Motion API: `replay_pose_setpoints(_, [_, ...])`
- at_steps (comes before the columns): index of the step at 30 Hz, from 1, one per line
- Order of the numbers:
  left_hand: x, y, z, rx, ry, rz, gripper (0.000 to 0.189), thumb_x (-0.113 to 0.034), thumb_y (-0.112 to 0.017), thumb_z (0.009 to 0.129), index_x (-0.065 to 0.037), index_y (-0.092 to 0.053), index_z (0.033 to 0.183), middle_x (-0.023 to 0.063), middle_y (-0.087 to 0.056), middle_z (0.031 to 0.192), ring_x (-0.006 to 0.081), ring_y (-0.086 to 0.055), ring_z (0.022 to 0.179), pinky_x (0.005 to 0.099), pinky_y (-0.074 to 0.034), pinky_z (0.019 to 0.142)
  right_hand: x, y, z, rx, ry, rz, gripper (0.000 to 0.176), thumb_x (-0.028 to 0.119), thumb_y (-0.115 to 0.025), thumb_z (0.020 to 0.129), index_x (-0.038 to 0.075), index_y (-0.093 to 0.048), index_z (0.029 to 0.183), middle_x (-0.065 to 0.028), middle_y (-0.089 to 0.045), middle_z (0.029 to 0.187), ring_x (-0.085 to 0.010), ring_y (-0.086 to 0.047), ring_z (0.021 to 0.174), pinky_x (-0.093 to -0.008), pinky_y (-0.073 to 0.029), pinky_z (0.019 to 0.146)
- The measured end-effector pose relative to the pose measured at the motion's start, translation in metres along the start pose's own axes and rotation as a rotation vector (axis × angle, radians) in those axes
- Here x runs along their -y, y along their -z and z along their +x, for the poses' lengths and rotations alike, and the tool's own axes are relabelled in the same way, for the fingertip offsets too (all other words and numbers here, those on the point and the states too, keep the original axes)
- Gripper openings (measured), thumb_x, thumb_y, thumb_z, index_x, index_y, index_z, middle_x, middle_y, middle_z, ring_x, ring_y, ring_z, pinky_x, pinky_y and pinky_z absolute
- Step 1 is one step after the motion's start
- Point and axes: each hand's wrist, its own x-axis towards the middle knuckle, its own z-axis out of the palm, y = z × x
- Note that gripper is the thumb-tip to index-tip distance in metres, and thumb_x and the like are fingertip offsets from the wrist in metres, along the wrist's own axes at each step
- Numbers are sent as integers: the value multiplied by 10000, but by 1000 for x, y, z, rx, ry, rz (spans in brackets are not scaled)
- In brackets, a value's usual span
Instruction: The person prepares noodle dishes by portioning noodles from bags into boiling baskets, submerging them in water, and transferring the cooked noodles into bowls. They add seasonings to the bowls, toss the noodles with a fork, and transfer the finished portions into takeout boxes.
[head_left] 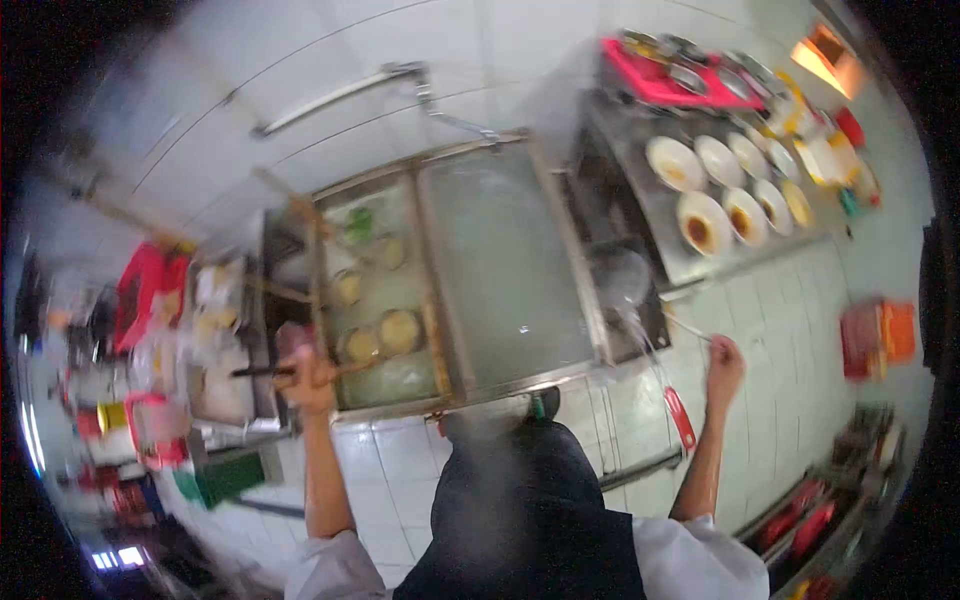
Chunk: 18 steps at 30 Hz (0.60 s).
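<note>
My left hand (308, 378) is closed round dark-handled sticks (262, 372) at the left front of a steel cooking vat (460, 398). Green leaves (358, 224) and several round baskets (400, 331) sit in the vat's left section; cloudy liquid (505, 265) fills the right one. To the right of the vat, my right hand (727, 368) pinches the end of a thin pale handle (690, 328), which runs towards the dark well beside the vat. A strainer or ladle (622, 278) lies there, blurred. A red-handled tool (679, 418) hangs below, apart from my hand.
Several white bowls (718, 160), some with brown sauce, stand on a steel counter (690, 262) at the right. Behind them is a pink tray (640, 82). A jointed tap (340, 98) reaches over the vat. Red and green crates (228, 478) are at the left.
</note>
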Motion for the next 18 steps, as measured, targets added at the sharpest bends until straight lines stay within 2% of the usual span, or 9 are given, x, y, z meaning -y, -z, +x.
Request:
replay_pose_setpoints(1, [9, 19, -4, 162, -11, -65, 143, -87, -542, 949, -195, -530, 856, -70, -434, 671, 46, -324, 501, 203, -279, 440, -7, -8, 10, 12, -231, 435, 207, 193, -570, 931, 16, -659, 989, -15, -604, 761, -109, -535, 662, -279, -433, 584])
replay_pose_setpoints(2, [16, -1, -17, -142, 56, 175, 128, -105, -574, 937, -190, -547, 845, -72, -455, 703, 46, -358, 535, 193, -307, 472, 14, -31, 17, -49, -377, 783, 233, 231, -577, 935, 29, -642, 1031, 24, -545, 768, -73, -457, 633, -232, -384, 550])
replay_pose_setpoints(3, [22, -12, -20, -159, -84, 461, 137, -126, -602, 925, -164, -540, 809, -69, -474, 697, 43, -385, 549, 190, -321, 490, 18, -54, 26, 59, -412, 759, 273, 276, -587, 928, 33, -633, 1044, 17, -554, 793, -69, -466, 647, -229, -386, 550])
replay_pose_setpoints(5, [27, -6, -7, -146, 124, 714, 246, -148, -610, 923, -145, -507, 699, -68, -460, 638, 41, -406, 542, 203, -326, 486, 14, -86, 38, 188, -441, 732, 315, 321, -597, 922, 38, -625, 1057, 11, -562, 818, -65, -475, 660, -227, -388, 549])
replay_pose_setpoints(7, [25, -11, 10, -172, 61, 503, 270, -131, -613, 919, -137, -491, 678, -59, -443, 604, 52, -384, 494, 227, -306, 443, 18, -102, 45, 227, -428, 577, 377, 397, -596, 905, 36, -638, 1006, -11, -567, 773, -69, -467, 647, -226, -381, 541])
replay_pose_setpoints(9, [24, -20, 10, -178, -9, 278, 295, -114, -615, 915, -128, -476, 656, -50, -426, 569, 64, -363, 447, 251, -286, 400, 41, -54, 60, 303, -246, 305, 432, 442, -558, 909, 20, -641, 937, -31, -573, 720, -83, -485, 642, -237, -372, 521])
replay_pose_setpoints(11, [16, -31, -13, -286, -110, 278, 336, -120, -597, 927, -138, -444, 628, -49, -392, 511, 71, -348, 419, 256, -264, 382, 22, -3, 63, 165, 324, 245, 482, 475, -493, 927, 20, -641, 874, -21, -544, 646, -77, -476, 591, -236, -340, 495])
replay_pose_setpoints(14, [24, 21, -47, -75, -516, 817, 335, -122, -599, 910, -126, -435, 619, -28, -404, 489, 100, -357, 407, 270, -275, 382, 175, 87, 4, 512, 128, 201, 484, 434, -405, 963, 4, -627, 952, -52, -625, 687, -78, -498, 551, -230, -338, 497])
replay_pose_setpoints(18, [5, -14, -65, 39, -857, 984, 318, -98, -590, 872, -105, -430, 598, 1, -414, 475, 141, -362, 396, 294, -296, 379, 276, -20, -117, 876, 210, 540, 224, 141, -502, 909, 47, -617, 1077, -58, -679, 822, -152, -645, 726, -286, -500, 683])
